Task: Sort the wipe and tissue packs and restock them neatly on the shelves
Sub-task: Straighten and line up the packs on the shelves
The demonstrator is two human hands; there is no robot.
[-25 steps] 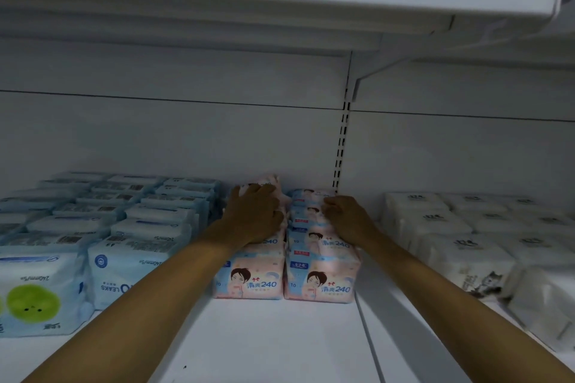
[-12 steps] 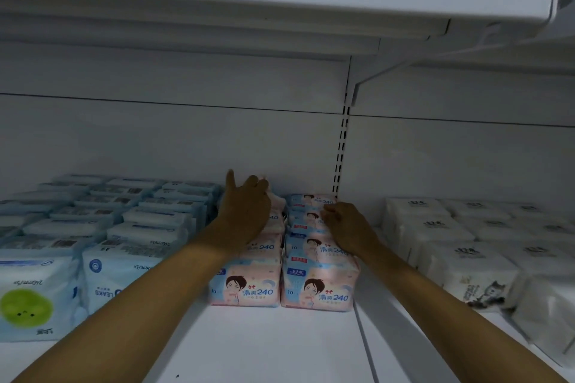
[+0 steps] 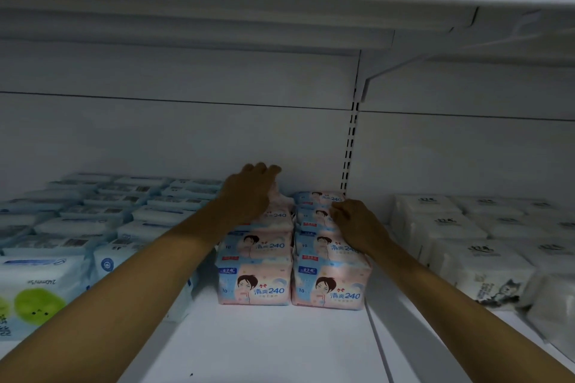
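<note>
Two rows of pink wipe packs (image 3: pixel 255 284) marked "240" run front to back in the middle of the white shelf (image 3: pixel 264 345). My left hand (image 3: pixel 249 196) reaches to the back of the left row, and its fingers curl over the top of the rearmost pink pack (image 3: pixel 281 199), which stands a little higher than the others. My right hand (image 3: pixel 357 224) rests on top of the right pink row (image 3: pixel 331 286), fingers loosely bent on the packs. The pack fronts nearest me face forward in line.
Blue and white wipe packs (image 3: pixel 102 218) fill the shelf to the left, with a green-dot pack (image 3: pixel 34 298) at the front. White tissue packs (image 3: pixel 460 236) fill the right bay. A slotted upright (image 3: pixel 350 146) divides the back wall. Another shelf hangs close overhead.
My left hand has reached further back and now curls over the rearmost pink pack, which has settled lower into the row. My right hand has stayed on the right row.
</note>
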